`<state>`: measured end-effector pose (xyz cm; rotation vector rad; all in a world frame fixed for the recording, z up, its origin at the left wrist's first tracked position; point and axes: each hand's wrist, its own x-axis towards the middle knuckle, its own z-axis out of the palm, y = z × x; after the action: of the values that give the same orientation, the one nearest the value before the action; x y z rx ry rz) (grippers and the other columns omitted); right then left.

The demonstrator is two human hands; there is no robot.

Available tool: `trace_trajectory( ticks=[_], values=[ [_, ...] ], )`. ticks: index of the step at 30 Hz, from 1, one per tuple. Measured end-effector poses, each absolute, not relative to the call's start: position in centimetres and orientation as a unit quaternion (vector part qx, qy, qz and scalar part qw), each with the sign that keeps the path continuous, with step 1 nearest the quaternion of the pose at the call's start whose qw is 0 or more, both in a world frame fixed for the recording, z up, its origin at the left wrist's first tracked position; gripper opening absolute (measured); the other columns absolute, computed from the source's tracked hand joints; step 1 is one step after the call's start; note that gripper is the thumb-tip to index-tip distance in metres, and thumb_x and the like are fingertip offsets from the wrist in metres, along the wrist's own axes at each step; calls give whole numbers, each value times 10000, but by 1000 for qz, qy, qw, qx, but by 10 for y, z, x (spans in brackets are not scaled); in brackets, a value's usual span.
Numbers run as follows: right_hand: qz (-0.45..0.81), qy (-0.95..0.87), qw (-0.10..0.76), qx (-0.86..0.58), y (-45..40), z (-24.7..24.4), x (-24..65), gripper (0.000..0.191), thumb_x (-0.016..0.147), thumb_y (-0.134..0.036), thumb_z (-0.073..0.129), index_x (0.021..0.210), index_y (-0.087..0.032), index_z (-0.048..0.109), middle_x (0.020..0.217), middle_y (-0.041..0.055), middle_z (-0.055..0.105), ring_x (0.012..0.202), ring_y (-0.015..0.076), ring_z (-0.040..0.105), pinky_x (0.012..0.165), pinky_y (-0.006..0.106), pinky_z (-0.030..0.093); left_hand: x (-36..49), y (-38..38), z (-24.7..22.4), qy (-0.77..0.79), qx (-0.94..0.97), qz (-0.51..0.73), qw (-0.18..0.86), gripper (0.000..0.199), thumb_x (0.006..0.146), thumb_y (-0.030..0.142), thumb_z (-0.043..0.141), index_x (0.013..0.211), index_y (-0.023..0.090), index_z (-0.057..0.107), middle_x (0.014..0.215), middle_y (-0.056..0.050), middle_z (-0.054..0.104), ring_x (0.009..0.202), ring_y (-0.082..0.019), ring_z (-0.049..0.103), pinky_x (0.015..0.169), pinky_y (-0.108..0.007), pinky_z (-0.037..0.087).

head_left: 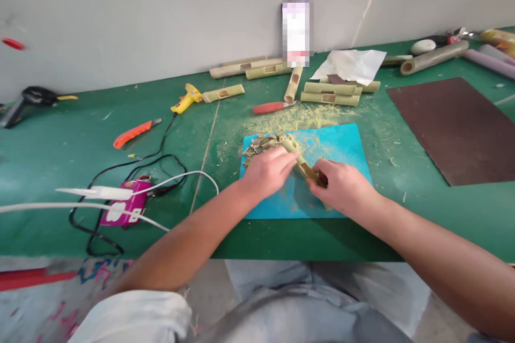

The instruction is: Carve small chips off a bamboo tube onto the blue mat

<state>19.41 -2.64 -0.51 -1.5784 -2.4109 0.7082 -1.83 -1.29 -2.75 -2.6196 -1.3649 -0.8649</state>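
Observation:
A pale green bamboo tube (302, 163) with a cut-out window lies slantwise over a blue mat (350, 144). My left hand (270, 169) is closed round its far part, pressing it down. At the near part, my right hand (341, 182) is closed in a pinch against the tube. A small dark reddish-brown piece shows between its fingers, mostly hidden; its kind is unclear. Beside my left hand, a heap of curled bamboo shavings (257, 147) rests on the mat. Yellowish dust is scattered over the mat and the table behind it.
Behind the mat lie a red-handled knife (269, 107) and several notched bamboo tubes (330, 97). A dark brown sheet (454, 128) is at right. On the left are an orange utility knife (134, 133), a yellow glue gun (187, 98), and a purple power strip (129, 206) with cables.

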Motion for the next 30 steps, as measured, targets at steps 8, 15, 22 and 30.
trace_trajectory(
  ticks=[8, 15, 22, 30],
  values=[
    [245, -808, 85, -529, -27, -4, 194, 180, 818, -336, 531, 736, -225, 416, 695, -2, 561, 595, 123, 428, 563, 275, 259, -14, -19, -25, -426, -863, -269, 38, 304, 1005, 307, 456, 1076, 149, 706, 783, -52, 665, 702, -129, 628, 621, -221, 481],
    [240, -808, 73, -533, -26, -3, 194, 164, 825, -337, 520, 735, -223, 445, 698, 0, 568, 589, 125, 430, 565, 277, 262, -12, -20, -27, -426, -860, -278, 45, 296, 1002, 296, 467, 1098, 133, 694, 795, -55, 668, 712, -131, 634, 625, -222, 482],
    [235, -809, 68, -535, -26, -2, 193, 135, 836, -320, 510, 756, -215, 482, 719, 9, 585, 603, 129, 444, 570, 280, 267, -10, -20, -27, -435, -854, -279, 59, 302, 1009, 301, 450, 1091, 149, 698, 809, -51, 678, 719, -121, 632, 622, -210, 477],
    [239, -811, 74, -529, -27, -3, 194, 161, 832, -342, 525, 752, -220, 458, 704, -2, 569, 595, 123, 436, 567, 276, 265, -16, -14, -28, -446, -849, -279, 45, 301, 1007, 308, 454, 1102, 157, 697, 829, -57, 680, 742, -128, 638, 648, -224, 491]
  ],
)
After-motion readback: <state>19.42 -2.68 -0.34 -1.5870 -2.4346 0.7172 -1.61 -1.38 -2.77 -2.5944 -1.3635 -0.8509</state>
